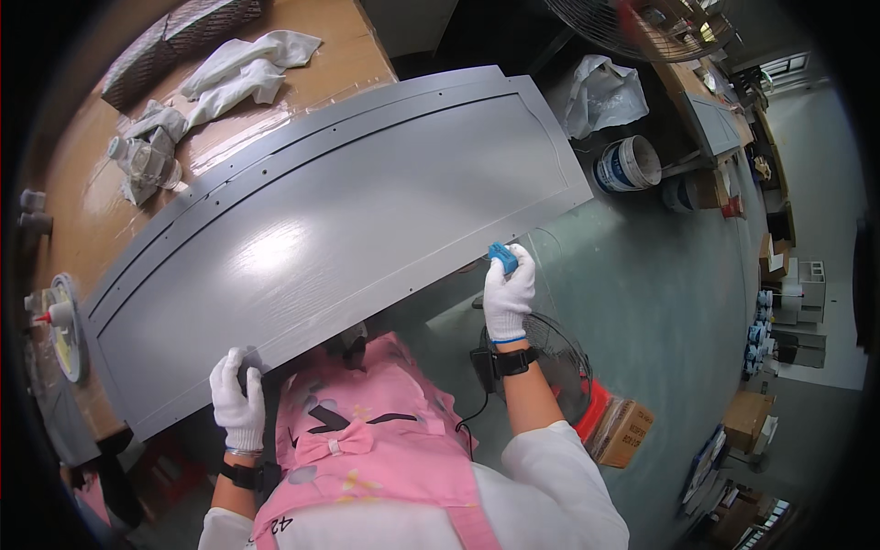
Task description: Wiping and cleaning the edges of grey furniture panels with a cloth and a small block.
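Observation:
A long grey door-like panel (339, 211) with a curved far edge and a grooved border lies across the table, its near edge overhanging toward me. My left hand (238, 403), in a white knit glove, is at the panel's near left edge, with fingers and thumb bent around the edge. My right hand (510, 291), gloved the same way, pinches a small blue block (502, 258) beside the near right edge. Whether the block touches the panel I cannot tell. Several small dark holes or dots run along the panel's border.
White cloths (252, 73) and a plastic bottle (142, 158) lie on the brown table (321, 46). A red-tipped glue bottle (60, 314) stands at left. Beyond the panel's right end is a white bucket (632, 165). A black fan (555, 357) and cardboard box (623, 433) stand right of me.

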Demonstrator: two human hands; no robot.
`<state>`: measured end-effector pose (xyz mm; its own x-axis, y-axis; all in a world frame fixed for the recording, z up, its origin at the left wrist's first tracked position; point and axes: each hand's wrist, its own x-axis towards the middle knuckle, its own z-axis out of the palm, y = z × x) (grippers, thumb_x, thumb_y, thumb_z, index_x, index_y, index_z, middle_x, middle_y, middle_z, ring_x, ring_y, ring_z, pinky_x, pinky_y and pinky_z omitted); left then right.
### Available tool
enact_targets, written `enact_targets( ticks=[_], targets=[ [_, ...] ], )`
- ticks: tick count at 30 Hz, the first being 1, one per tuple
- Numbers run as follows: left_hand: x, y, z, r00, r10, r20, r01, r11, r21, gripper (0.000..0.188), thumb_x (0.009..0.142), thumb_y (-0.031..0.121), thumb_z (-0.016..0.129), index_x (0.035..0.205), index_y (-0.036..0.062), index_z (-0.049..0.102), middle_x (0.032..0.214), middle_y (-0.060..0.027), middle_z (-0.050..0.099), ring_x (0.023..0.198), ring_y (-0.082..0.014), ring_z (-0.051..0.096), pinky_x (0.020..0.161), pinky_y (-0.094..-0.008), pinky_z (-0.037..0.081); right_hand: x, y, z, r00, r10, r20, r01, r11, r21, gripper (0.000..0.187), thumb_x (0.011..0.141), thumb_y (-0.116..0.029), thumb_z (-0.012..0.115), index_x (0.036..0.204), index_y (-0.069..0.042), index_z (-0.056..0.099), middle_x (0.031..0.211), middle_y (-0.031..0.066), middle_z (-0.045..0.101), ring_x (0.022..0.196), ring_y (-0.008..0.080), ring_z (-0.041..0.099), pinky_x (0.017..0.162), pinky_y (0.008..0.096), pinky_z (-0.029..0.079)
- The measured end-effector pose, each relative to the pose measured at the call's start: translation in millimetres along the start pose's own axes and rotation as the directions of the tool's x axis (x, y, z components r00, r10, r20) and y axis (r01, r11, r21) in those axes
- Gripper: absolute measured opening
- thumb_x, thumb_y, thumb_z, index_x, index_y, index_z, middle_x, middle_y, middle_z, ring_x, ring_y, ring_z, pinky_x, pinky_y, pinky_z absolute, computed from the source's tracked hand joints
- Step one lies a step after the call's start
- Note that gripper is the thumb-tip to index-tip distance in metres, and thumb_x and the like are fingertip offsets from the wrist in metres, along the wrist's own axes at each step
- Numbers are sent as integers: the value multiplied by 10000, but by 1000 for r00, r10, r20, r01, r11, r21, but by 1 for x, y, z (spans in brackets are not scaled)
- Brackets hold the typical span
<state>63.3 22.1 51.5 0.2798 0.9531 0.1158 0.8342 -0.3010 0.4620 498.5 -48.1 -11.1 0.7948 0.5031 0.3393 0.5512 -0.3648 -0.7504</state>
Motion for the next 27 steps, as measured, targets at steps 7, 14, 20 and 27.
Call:
enact_targets(
  ticks=[7, 14, 20, 27],
  targets=[
    [-62, 5, -4, 995, 49, -90, -38, 992, 123, 428, 862, 35, 663, 1280, 18, 570, 1254, -159, 587, 1165, -317, 568, 1020, -393, 455, -68, -48, 11, 898, -375, 229, 327, 919, 222, 356, 827, -46, 682, 1147, -18, 529, 1081, 174, 615, 995, 364, 614, 881, 452, 500],
    [-146, 0, -22, 985, -121, -127, 138, 980, 142, 437, 861, 30, 654, 1289, 22, 565, 1273, -155, 581, 1192, -324, 549, 1045, -408, 434, -73, -44, 28, 934, -347, 80, 338, 935, 111, 310, 858, -44, 655, 1141, -5, 534, 1070, 184, 604, 969, 371, 605, 858, 457, 497],
    [-188, -1, -28, 974, -155, -166, 179, 974, 142, 436, 824, 51, 681, 1250, 18, 591, 1244, -171, 593, 1165, -357, 558, 1020, -438, 449, -142, -85, 44, 836, -512, 195, 429, 833, 348, 392, 820, -23, 687, 1177, -27, 526, 1100, 174, 603, 1005, 375, 604, 872, 458, 501],
    [-224, -40, -44, 953, -236, -192, 260, 959, 111, 438, 821, 61, 685, 1247, 17, 593, 1240, -168, 596, 1164, -359, 559, 1020, -441, 449, -156, -95, 50, 882, -443, 161, 412, 891, 192, 341, 843, -41, 678, 1146, -16, 524, 1067, 176, 595, 999, 371, 587, 876, 476, 483]
  ],
)
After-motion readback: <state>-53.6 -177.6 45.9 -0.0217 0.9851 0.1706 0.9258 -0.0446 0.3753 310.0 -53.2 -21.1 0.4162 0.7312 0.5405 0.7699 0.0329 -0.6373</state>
